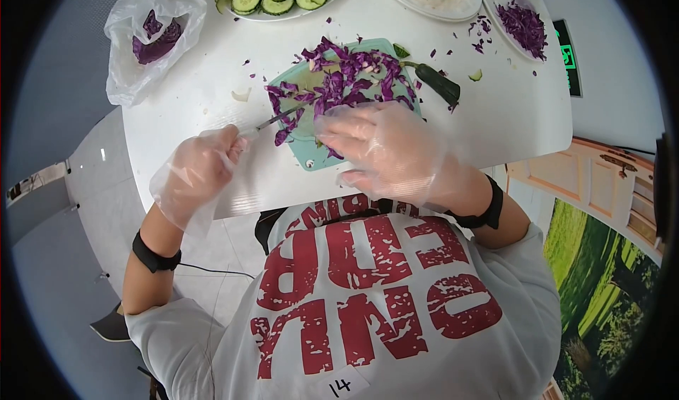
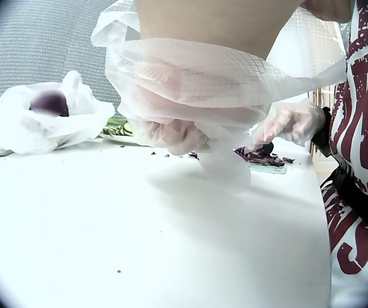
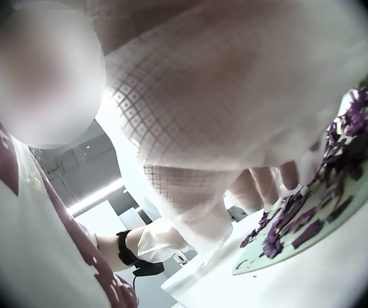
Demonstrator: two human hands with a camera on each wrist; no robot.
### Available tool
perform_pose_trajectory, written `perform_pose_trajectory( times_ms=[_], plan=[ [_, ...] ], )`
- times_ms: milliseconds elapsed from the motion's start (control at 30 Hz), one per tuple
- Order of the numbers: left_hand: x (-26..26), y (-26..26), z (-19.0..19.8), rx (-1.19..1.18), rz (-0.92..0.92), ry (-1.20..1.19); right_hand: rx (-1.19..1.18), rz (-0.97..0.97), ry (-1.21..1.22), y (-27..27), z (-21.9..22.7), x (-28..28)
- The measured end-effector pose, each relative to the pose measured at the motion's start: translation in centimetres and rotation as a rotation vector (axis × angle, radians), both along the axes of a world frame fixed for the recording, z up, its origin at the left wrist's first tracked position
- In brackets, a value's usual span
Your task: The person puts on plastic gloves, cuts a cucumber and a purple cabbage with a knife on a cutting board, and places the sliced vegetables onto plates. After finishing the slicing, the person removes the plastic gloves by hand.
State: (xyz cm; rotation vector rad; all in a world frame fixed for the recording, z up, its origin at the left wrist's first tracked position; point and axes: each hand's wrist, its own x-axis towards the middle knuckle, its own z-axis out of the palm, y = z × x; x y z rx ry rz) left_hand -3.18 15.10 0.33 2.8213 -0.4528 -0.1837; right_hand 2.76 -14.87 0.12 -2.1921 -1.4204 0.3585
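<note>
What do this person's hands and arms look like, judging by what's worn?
The left hand and right hand wear loose, see-through plastic gloves with a grid texture. Black bands circle both forearms; a thin dark cable extends from the left one. The pale sleeves are short.

My head view is bright, its edges bowed into black. The tabletop (image 2: 139,237) washes out nearly white below my left hand (image 2: 177,115); a light strip (image 3: 97,196) glares past my shaded right hand (image 3: 235,128).

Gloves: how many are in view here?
2: one glove on the left hand, which grips the knife; one on the right hand, over the cabbage.
</note>
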Motion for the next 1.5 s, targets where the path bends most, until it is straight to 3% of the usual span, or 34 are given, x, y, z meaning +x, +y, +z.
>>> perform_pose_trajectory(
  times_ms=[33,333,433,767,1233,1500],
  plan=[
    [0.0,0.1,-0.1,-0.003,-0.010,-0.007,-0.101,0.036,-0.013,0.4,0.0,0.0],
    [0.5,-0.1,0.0,0.020,0.013,0.070,-0.244,0.018,-0.124,1.2,-0.1,-0.8],
    [0.6,0.0,-0.6,-0.057,-0.015,-0.002,-0.241,-0.002,-0.128,1.1,-0.3,-1.1],
    [1.1,-0.3,-0.5,-0.018,-0.028,0.110,-0.155,0.008,-0.110,1.6,-0.6,-0.9],
    [1.7,-0.5,-1.6,-0.020,-0.125,-0.070,-0.144,-0.027,-0.090,1.7,-1.0,-1.0],
    [1.5,-1.4,-1.0,0.074,-0.061,-0.009,-0.129,-0.030,-0.082,1.8,-0.9,-0.8]
  ],
)
